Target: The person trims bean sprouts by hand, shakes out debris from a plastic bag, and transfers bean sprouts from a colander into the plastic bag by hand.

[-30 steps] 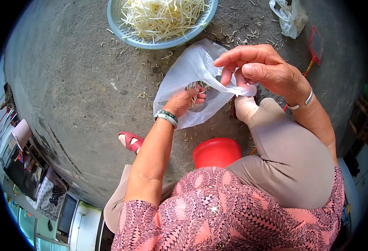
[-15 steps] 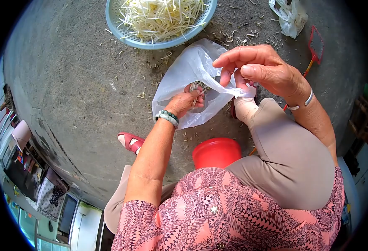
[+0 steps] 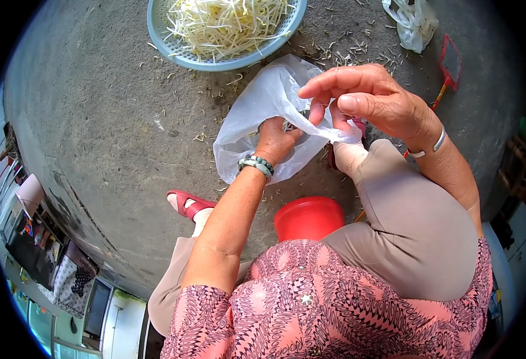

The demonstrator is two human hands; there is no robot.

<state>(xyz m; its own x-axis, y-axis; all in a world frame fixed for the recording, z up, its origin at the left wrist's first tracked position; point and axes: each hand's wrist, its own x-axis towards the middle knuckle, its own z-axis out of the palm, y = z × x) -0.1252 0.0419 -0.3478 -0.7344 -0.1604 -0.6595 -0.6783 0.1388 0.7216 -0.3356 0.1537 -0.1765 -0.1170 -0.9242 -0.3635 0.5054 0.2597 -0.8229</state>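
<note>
A translucent white plastic bag lies on the concrete with its mouth gaping toward me. My left hand reaches inside it; the bag hides most of the fingers, and a few pale bean sprout strands show beside them. My right hand is at the bag's right edge. Its lower fingers curl at the bunched plastic and appear to hold the rim, while thumb and forefinger stay apart. Beyond the bag stands a light blue plastic colander heaped with bean sprouts.
A red bucket stands close in front of me, between my feet. Root scraps litter the floor. A crumpled plastic bag and a red-framed fly swatter lie at the upper right.
My left hand has gone deeper into the bag; the strands in its fingers before are now mostly hidden. The right hand has barely moved.
</note>
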